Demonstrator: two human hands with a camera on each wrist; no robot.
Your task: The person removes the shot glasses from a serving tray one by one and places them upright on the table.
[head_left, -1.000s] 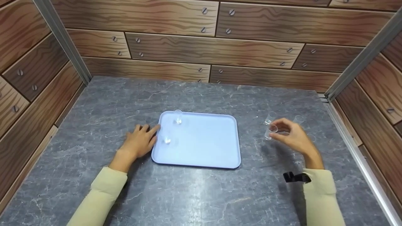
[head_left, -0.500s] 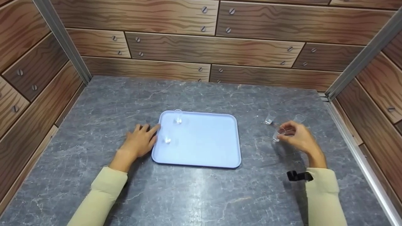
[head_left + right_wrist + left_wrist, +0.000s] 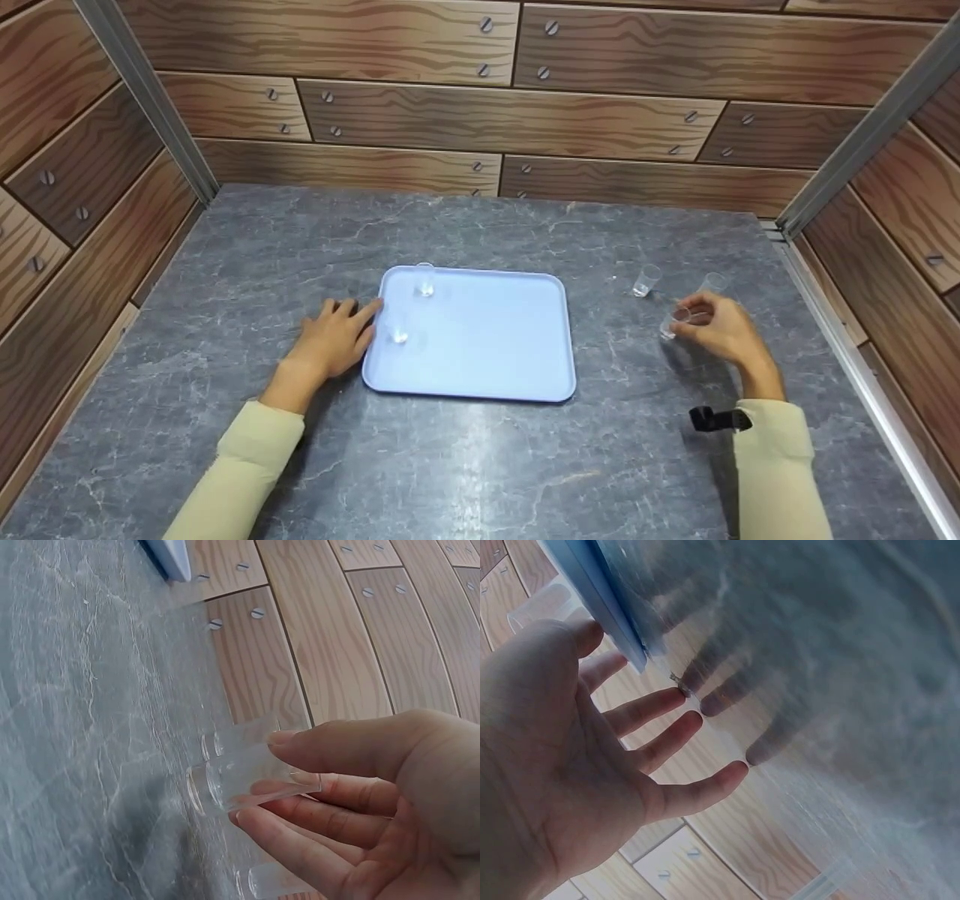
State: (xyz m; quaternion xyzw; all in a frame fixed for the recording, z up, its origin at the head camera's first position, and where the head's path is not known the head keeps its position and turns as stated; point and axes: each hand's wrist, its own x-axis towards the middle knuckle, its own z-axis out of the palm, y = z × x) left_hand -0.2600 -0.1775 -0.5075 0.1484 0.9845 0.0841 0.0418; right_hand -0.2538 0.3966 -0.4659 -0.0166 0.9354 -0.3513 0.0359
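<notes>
My right hand (image 3: 718, 330) pinches a small clear shot glass (image 3: 667, 328) between thumb and fingers, its base close over the table. In the right wrist view this glass (image 3: 255, 776) shows its thick bottom toward the tabletop. My left hand (image 3: 330, 337) lies at the left edge of a pale blue tray (image 3: 480, 390), index finger and thumb at its rim. Seen from the left wrist, the hand's fingers (image 3: 667, 742) are spread. Two shot glasses stand on the tray's left half, one at the back (image 3: 425, 282) and one nearer (image 3: 398, 331).
Beyond my right hand stand another clear glass (image 3: 646, 282) and a further one (image 3: 712, 283), partly behind the fingers. The right wrist view shows one more glass (image 3: 274, 881) below the hand. Wood-patterned walls (image 3: 420, 120) and metal rails (image 3: 862, 382) border the grey marbled table (image 3: 420, 472).
My right hand has moved a little to the right with the shot glass, away from the glass standing behind it. My left hand and the tray stay where they were.
</notes>
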